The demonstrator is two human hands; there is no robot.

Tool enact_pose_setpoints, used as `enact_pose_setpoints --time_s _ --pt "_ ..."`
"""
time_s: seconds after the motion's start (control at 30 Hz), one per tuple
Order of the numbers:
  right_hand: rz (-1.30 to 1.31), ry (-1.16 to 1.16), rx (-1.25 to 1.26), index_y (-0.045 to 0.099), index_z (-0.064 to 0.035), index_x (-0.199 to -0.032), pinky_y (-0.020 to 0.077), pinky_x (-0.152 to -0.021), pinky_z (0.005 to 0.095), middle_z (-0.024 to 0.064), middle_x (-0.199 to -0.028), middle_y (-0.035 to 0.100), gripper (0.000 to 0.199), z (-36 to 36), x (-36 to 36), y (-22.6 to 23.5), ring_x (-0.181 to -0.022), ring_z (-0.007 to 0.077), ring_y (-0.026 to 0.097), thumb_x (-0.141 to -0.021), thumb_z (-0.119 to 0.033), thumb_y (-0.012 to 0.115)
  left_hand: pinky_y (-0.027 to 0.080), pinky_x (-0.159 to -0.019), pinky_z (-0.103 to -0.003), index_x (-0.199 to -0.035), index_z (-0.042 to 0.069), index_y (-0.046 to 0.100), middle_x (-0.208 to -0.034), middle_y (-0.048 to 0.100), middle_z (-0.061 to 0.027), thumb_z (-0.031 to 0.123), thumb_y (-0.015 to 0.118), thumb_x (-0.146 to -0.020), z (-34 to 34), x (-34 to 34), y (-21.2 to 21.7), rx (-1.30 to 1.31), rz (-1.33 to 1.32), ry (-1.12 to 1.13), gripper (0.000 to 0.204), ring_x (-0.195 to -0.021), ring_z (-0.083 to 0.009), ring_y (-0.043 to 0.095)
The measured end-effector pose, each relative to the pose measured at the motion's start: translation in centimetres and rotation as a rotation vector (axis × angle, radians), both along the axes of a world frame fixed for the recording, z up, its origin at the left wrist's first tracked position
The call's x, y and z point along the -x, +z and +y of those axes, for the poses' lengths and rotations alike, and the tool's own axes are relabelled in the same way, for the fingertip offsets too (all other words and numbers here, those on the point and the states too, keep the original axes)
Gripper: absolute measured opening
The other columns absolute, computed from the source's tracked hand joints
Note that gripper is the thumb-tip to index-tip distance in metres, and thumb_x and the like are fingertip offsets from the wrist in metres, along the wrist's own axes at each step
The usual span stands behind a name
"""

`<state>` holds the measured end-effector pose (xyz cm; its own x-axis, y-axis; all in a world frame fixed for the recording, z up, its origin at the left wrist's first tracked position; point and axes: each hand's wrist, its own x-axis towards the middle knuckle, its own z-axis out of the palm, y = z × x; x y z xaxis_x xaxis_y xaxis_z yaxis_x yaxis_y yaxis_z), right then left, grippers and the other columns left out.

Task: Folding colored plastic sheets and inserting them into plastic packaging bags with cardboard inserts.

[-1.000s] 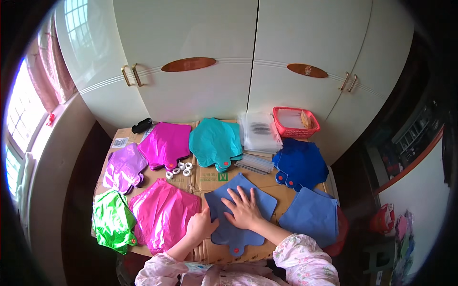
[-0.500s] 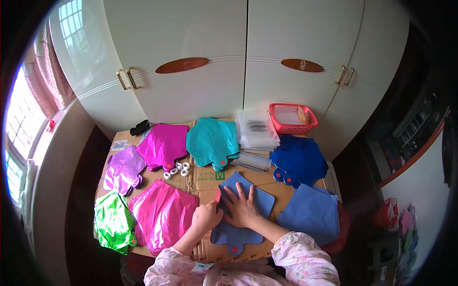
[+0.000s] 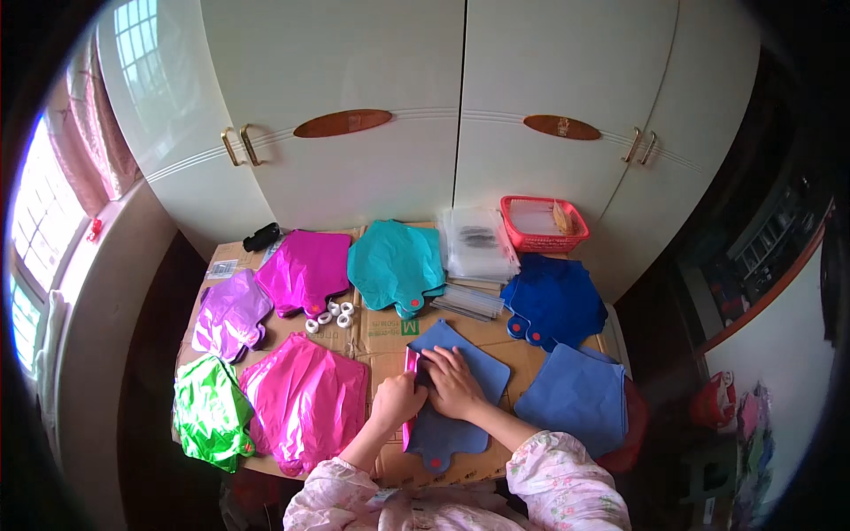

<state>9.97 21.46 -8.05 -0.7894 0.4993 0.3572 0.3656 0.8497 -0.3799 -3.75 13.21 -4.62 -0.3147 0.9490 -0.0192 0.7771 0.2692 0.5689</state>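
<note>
On the cardboard-covered table, a flat blue sheet [image 3: 482, 358] with a red-dotted tab lies in front of me. Its left edge is turned up, showing a shiny pink strip [image 3: 410, 438]. My left hand [image 3: 398, 400] is closed on that raised edge, thumb side toward my right hand. My right hand [image 3: 453, 387] rests on the blue sheet close beside it, fingers stretched together toward the fold. Its thumb is hard to make out. Left of my hands lies a pink foil piece [image 3: 301, 403]; to the right lies a stack of similar blue sheets [image 3: 574, 394].
Foil pieces in green [image 3: 211, 414], lilac [image 3: 232, 314], magenta [image 3: 305, 270], teal [image 3: 397, 265] and dark blue [image 3: 556, 301] ring the table. White rolls [image 3: 333, 312], clear plastic sleeves [image 3: 478, 243] and a red basket [image 3: 544, 241] lie farther back, before white cabinets [image 3: 354, 53].
The blue sheet's left edge has been lifted and folded inward, baring more pink. My right hand's spread fingers have drawn together, and my left hand has shifted slightly right.
</note>
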Motion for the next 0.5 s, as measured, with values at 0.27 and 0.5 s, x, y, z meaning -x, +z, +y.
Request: enact_pose_setpoints --time_s 0.27,0.5 --pt "0.261 -0.032 0.097 0.058 0.0027 -0.091 0.0399 -0.099 0.0438 0.0167 -0.107 0.056 0.022 0.2 0.2 0.9 -0.109 0.0346 0.052 -0.084 -0.018 0.061 0.052 -0.065 -0.049 -0.079 0.001 0.062 -0.070 0.064 -0.0230 0.030 0.069 -0.074 -0.2 0.1 -0.9 -0.008 -0.006 -0.060 0.031 -0.069 -0.0419 0.064" --pt "0.274 -0.054 0.041 0.056 0.0026 -0.085 0.0427 -0.092 0.0422 0.0179 -0.099 0.055 0.016 0.4 0.0 -0.2 -0.100 0.0349 0.053 -0.084 -0.013 0.060 0.049 -0.085 -0.043 -0.099 0.002 0.063 -0.099 0.064 -0.0181 0.029 0.073 -0.074 -1.3 1.8 2.5 0.053 -0.043 -0.396 0.038 -0.095 -0.0351 0.061"
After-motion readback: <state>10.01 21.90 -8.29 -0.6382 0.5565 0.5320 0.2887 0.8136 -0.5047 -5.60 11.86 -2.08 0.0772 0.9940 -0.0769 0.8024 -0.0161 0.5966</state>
